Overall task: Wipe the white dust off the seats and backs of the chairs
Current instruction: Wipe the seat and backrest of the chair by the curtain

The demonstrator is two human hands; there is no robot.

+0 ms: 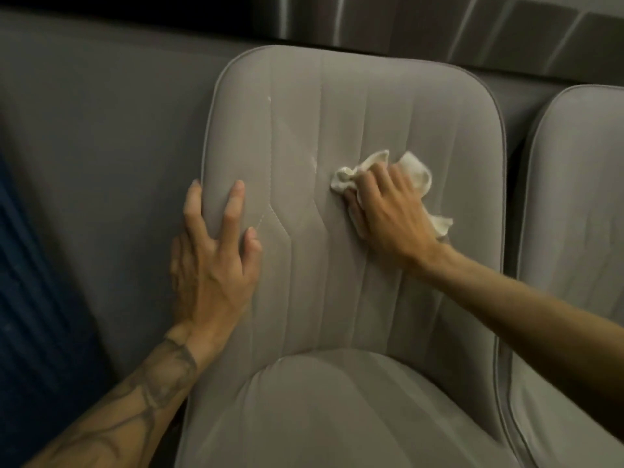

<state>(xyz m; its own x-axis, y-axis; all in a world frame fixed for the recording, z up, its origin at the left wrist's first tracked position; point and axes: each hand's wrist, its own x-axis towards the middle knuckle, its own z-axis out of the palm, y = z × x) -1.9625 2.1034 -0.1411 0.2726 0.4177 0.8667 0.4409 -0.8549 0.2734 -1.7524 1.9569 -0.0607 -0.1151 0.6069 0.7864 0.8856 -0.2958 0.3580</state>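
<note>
The right hand, fingers curled around a crumpled white cloth, presses it on the grey stitched chair back; the left hand, fingers spread, braces its edge. White dust streaks lie just left of the cloth: wipe along the seams.

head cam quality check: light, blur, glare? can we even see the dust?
Head view throughout: dim, flat light, lower left near black; whole frame soft, cloth and right hand no blurrier than the rest; streaky glare on the shiny strip top right; white dust on the chair back seams faint but visible.
</note>
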